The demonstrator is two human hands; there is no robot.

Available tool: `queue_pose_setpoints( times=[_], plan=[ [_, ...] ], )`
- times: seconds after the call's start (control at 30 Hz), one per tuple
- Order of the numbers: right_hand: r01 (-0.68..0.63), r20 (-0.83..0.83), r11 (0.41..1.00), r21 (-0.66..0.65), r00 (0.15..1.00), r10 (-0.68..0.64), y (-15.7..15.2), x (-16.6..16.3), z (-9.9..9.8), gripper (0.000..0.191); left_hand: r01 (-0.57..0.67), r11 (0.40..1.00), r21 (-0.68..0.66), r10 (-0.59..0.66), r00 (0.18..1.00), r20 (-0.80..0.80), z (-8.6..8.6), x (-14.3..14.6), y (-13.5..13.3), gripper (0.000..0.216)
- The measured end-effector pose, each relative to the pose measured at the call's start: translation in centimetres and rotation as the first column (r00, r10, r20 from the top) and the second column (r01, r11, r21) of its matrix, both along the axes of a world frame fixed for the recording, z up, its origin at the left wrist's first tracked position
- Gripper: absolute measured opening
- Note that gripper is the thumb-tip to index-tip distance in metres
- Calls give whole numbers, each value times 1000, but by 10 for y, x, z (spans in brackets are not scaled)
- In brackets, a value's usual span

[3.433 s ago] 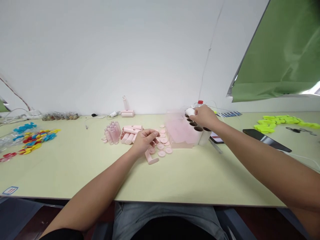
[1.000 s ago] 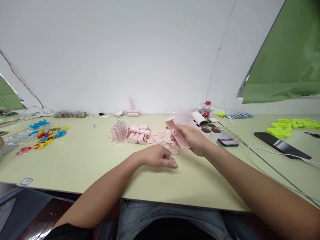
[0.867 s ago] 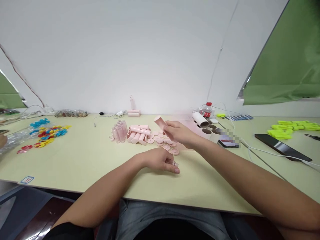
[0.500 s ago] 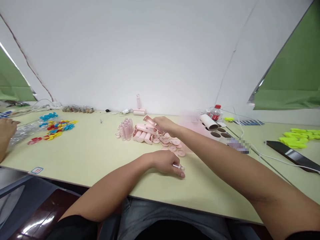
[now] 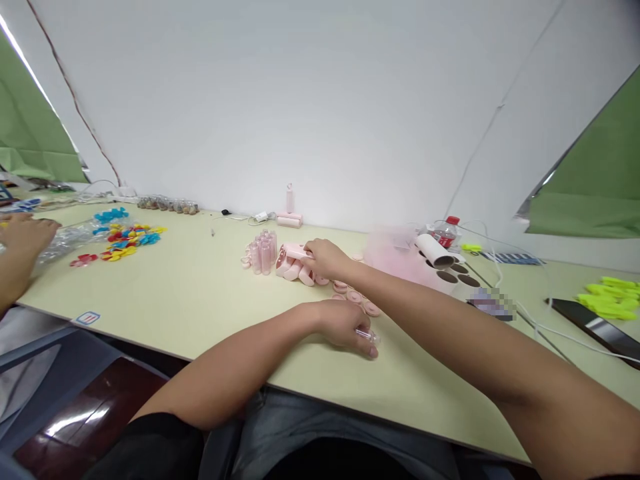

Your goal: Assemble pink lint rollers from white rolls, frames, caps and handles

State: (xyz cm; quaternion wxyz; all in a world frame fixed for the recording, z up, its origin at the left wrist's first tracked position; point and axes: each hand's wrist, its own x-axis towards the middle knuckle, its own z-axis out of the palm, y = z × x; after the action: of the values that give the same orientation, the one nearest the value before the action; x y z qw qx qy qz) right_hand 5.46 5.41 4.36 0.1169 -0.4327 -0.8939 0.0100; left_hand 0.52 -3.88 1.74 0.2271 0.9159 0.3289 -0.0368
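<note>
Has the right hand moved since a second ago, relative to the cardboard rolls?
Yes. The right hand has gone left, away from the cardboard rolls, past the pink discs, and is now on the pile of pink cylinders.

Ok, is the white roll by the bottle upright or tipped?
Tipped: the roll lies slanted on the upright tubes, whose open tops show.

matt pink plastic tubes (image 5: 295,265), smooth table (image 5: 200,300)

A small-parts assembly workshop: a long counter (image 5: 200,293) carries sorted pink plastic parts (image 5: 291,267) at 12 o'clock, coloured pieces (image 5: 123,237) at 10 o'clock.
</note>
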Motion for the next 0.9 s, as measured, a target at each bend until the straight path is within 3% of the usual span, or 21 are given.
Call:
queue_pose_setpoints(
  times=[0.33,0.63,0.77,0.83,0.9],
  plan=[
    [-12,45,996,92,999,8,2,-19,-11,32,15,1000,5,-15,1000,10,2,-1,0,44],
    [-12,25,998,56,1000,11,-2,-10,-12,46,20,1000,-22,-19,999,49,1,-2,1,41],
    [12,-217,1000,10,976,-9,-1,10,8,44,54,993,-107,-30,977,211,9,-12,2,38],
    [1,-449,998,-68,893,-32,-6,27,19,38,93,973,-212,-6,925,380,16,-19,3,35],
    [-31,-651,974,-226,748,-127,-17,45,24,31,99,936,-337,124,804,581,23,-24,3,35]
  ],
)
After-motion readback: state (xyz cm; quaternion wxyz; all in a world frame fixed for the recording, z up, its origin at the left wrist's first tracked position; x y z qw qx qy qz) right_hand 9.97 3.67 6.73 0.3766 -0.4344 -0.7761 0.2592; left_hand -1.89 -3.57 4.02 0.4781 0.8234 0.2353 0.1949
